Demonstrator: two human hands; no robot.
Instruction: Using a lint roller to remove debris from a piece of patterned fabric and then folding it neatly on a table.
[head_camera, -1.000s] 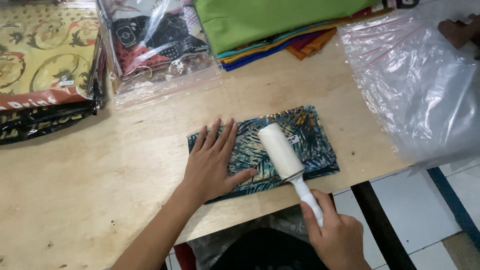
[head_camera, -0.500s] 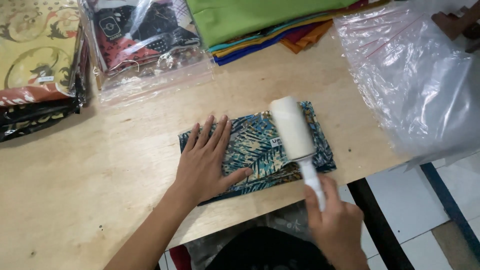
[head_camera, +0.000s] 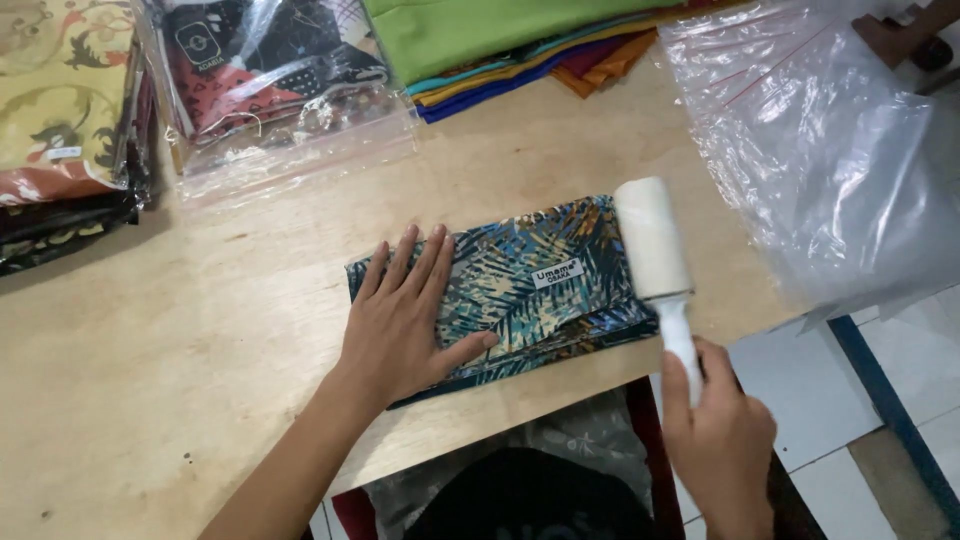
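Two hands busy | left hand (head_camera: 405, 330) flat, fingers spread wide, pinning folded leaf-print cloth (head_camera: 540, 285) to worktop (head_camera: 200, 400) | right hand (head_camera: 715, 445) fingers wrapped around lint roller (head_camera: 655, 240) handle, roller on cloth's right edge

Inventory by kind, counted:

- Hands: two, left hand (head_camera: 405, 325) and right hand (head_camera: 718, 445).
- Lint roller (head_camera: 655, 250): one, white.
- Folded leaf-print cloth (head_camera: 520, 285): one, at centre of worktop (head_camera: 150, 400).
- Small white label (head_camera: 557, 273) on that cloth: one.
- Bagged printed cloths (head_camera: 270, 70): one pack at far centre.
- Empty clear plastic bags (head_camera: 810, 150): number not countable, at right.
- Stack of plain coloured cloths (head_camera: 520, 45): one stack at far right; layers not countable.
- Bagged patterned cloth pile (head_camera: 60, 120): one pile at far left.
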